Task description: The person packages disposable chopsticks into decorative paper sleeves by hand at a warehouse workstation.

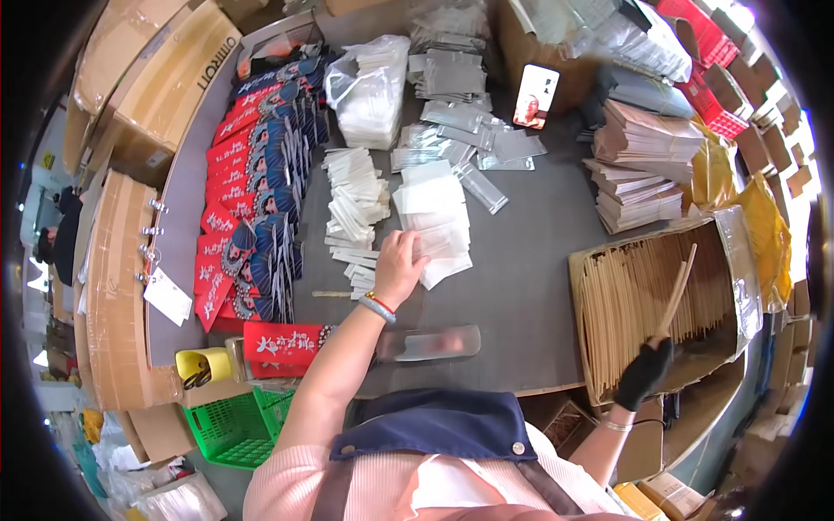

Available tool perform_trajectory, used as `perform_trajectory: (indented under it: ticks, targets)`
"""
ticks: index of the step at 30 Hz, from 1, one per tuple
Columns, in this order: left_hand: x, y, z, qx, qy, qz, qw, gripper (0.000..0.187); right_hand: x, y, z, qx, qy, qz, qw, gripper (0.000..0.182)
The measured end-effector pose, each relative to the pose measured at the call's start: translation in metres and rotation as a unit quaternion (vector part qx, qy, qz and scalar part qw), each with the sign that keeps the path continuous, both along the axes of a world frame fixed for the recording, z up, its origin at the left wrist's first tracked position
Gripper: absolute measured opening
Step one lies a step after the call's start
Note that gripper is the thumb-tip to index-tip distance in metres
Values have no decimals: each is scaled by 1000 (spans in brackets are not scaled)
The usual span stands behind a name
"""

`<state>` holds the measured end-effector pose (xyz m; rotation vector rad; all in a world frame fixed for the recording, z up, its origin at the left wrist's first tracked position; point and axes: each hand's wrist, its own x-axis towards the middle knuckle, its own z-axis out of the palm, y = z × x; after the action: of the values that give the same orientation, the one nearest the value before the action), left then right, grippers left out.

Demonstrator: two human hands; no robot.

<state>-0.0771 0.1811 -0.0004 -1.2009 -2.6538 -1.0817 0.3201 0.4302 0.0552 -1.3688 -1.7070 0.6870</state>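
Seemingly picking: right hand [645,373] is gripping sticks [677,293] lower right, needing box [740,265] clearance; left hand [400,266] is touching sheets [432,204], centre, grip unclear.

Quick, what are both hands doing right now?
Left hand: at the translucent sheets; cannot tell if gripping.
Right hand: closed, holding wooden sticks.

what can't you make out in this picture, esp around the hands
- Head view: lower ends of the slim pale wooden sticks, hidden by the black-gloved right hand.
- Head view: part of the stacked translucent white sleeves, covered by the bare left hand.
- Head view: the reddish patch on the oblong see-through plastic piece, blurred.
- Head view: any writing on the white rectangular tag, too small.
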Motion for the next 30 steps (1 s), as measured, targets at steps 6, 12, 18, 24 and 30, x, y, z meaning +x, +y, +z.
perform_trajectory:
  ticks: [6,12,18,24,30]
  targets:
    - [-3,4,0,2,30,-14,999,42,-97,-94,-55,65,60,202,975,9]
    - [-4,6,0,21,87,-27,996,40,-132,-111,-88,-177,201,229,936,11]
    - [1,12,11,27,138,-28,990,37,-130,-114,-73,-180,196,239,934,11]
    - [9,2,19,22,82,-74,994,26,-131,-115,-67,-160,140,259,942,11]
    - [51,-61,72,-38,-303,-119,945,27,-119,-91,-50,-90,-17,356,930,7]
